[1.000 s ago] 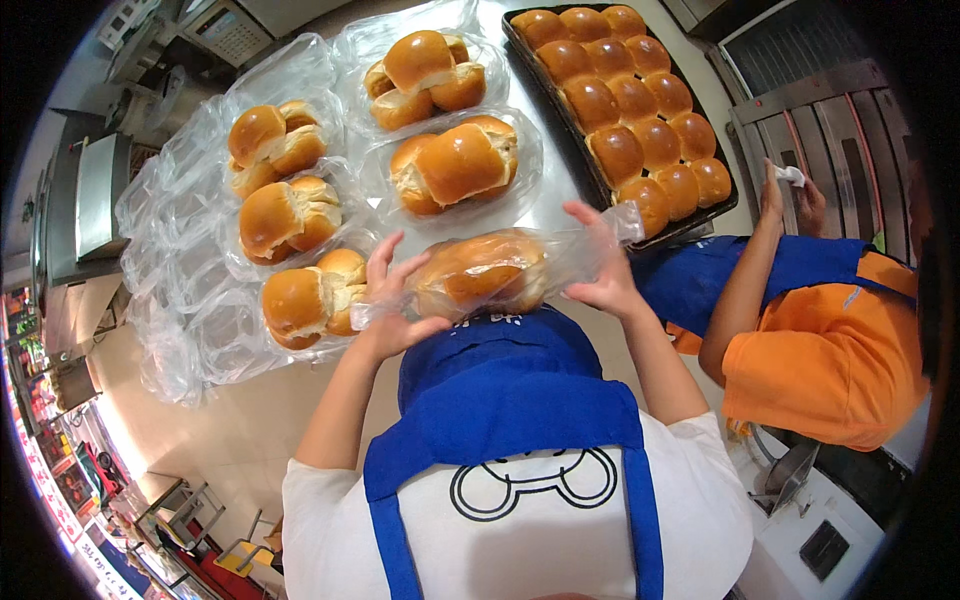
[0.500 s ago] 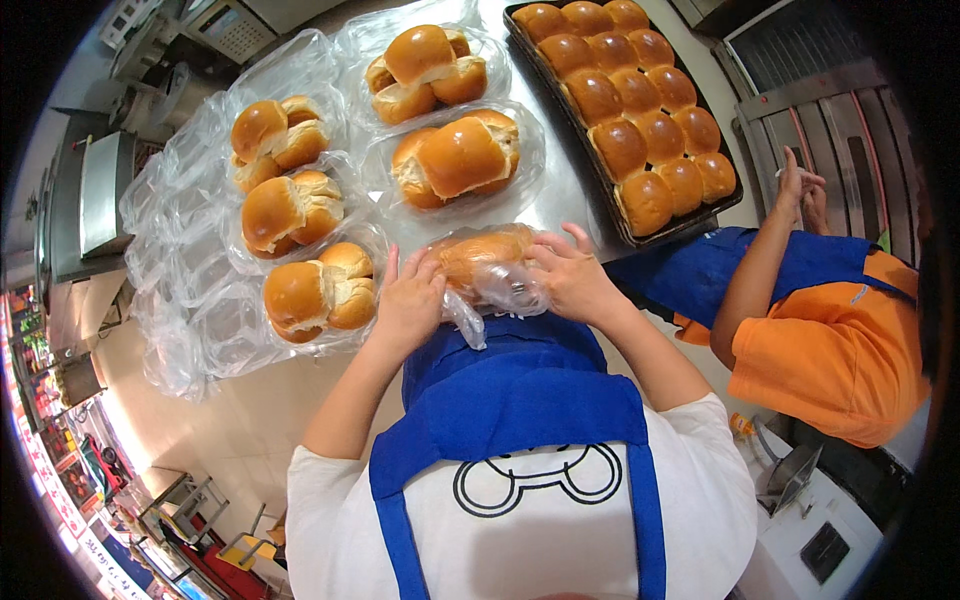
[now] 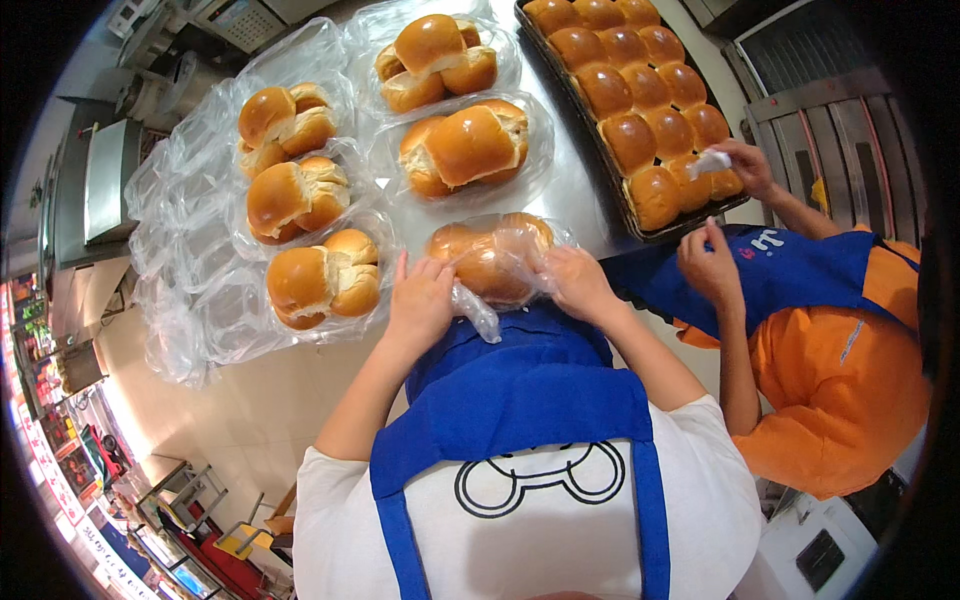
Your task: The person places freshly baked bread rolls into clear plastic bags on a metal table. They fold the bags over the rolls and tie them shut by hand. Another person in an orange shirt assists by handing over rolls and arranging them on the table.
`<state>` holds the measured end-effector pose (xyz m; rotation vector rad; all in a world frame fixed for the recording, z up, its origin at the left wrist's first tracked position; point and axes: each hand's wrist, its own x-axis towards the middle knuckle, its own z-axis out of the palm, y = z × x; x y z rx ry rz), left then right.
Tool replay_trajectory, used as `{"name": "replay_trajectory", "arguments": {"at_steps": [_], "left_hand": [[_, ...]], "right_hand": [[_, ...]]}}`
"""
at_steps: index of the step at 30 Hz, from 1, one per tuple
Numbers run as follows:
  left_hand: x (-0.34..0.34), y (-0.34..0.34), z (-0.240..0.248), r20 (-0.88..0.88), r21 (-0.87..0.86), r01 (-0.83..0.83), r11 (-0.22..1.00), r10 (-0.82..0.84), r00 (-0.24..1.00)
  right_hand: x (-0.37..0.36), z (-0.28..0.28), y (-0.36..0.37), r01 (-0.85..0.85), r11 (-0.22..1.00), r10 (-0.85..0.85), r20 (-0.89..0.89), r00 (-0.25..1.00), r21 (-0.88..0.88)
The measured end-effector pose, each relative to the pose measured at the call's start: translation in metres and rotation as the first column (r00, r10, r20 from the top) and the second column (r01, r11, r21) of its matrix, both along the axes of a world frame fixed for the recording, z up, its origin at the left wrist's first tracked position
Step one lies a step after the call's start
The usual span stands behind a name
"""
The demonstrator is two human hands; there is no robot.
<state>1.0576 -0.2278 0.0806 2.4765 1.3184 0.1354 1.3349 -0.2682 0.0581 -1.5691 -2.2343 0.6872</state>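
Co-worker's hand [image 3: 748,168] has swung over the near end of the bun tray [image 3: 612,182] since half a second ago. Knuckles up, fingers curled, left hand [image 3: 420,297] and right hand [image 3: 580,286] pinch the bagged bread rolls [image 3: 490,260] from both sides at the metal table's [image 3: 578,190] near edge, though the right fingertips are kinda hard to see.
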Motion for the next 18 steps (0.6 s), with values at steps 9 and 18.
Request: {"name": "replay_trajectory", "arguments": {"at_steps": [9, 18], "left_hand": [[-0.032, 0.014, 0.026, 0.357, -0.164, 0.089, 0.983, -0.025, 0.934], [-0.025, 0.047, 0.017, -0.014, 0.107, 0.479, 0.871, -0.481, 0.877]], "right_hand": [[0.022, 0.011, -0.002, -0.027, 0.999, 0.031, -0.717, 0.696, 0.017], [0.018, 0.018, 0.011, -0.241, 0.968, 0.241, 0.004, 0.971, 0.075]]}}
